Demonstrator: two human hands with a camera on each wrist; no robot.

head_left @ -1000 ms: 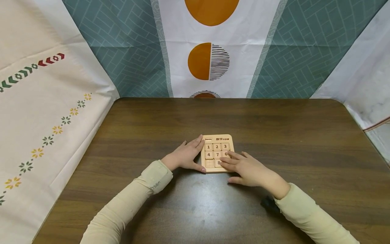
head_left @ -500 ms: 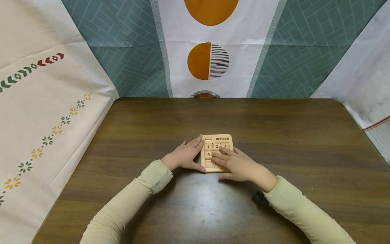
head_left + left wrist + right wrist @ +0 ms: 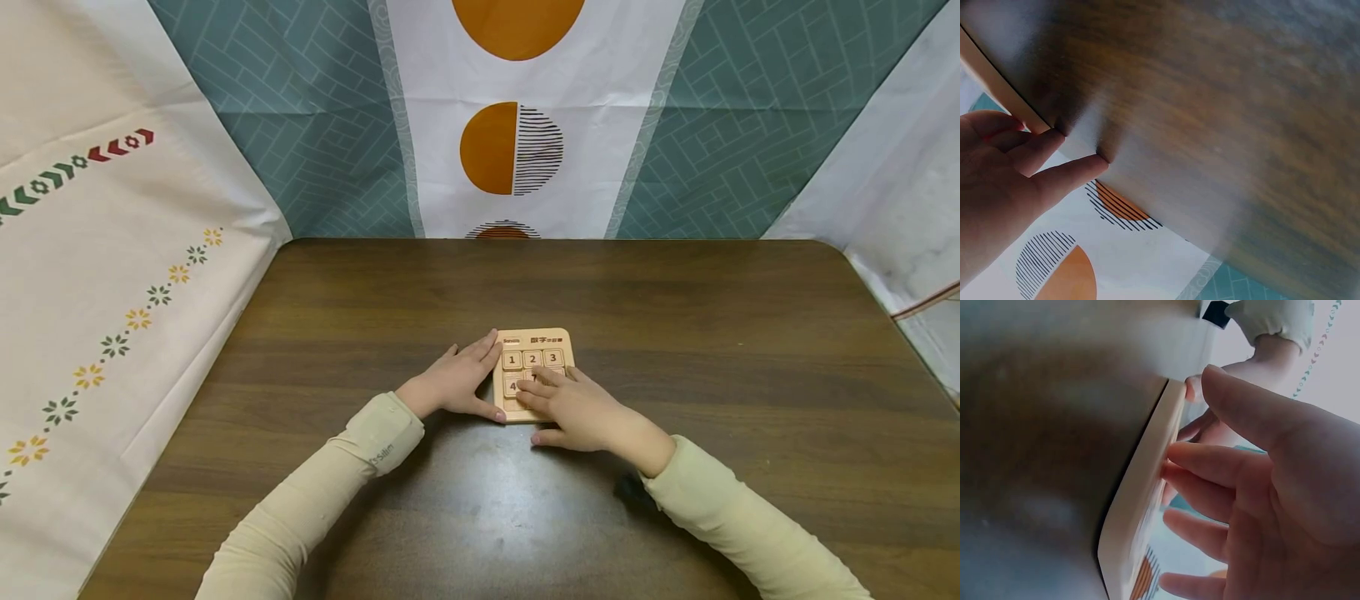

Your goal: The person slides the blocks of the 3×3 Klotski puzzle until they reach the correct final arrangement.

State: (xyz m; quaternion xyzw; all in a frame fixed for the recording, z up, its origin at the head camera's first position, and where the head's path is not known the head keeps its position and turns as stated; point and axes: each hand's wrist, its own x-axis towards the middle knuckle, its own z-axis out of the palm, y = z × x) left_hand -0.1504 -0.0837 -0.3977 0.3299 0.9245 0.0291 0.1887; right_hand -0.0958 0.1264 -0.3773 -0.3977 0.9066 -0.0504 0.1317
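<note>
A wooden number slide puzzle [image 3: 525,342] lies flat on the table in the head view. Tiles 1 [image 3: 512,360], 2 and 3 fill its top row. My left hand [image 3: 459,379] rests along the puzzle's left side, thumb at the lower left corner, its fingers fairly straight. My right hand [image 3: 581,408] reaches over from the right, fingertips on the tiles, one beside tile 4 [image 3: 512,387]. It hides most of the lower tiles. In the right wrist view the fingers [image 3: 1200,459] extend to the puzzle's top face, with the thumb apart from it.
The brown wooden table [image 3: 375,308] surrounds the puzzle. Behind it hangs a patterned cloth [image 3: 330,167], and an embroidered white cloth [image 3: 112,275] hangs at the left. A dark object [image 3: 632,490] shows under my right wrist.
My right hand has moved left across the puzzle, from around tiles 6 and 8 to tile 4. Tile 4 has slid slightly down from tile 1. The left hand stays put.
</note>
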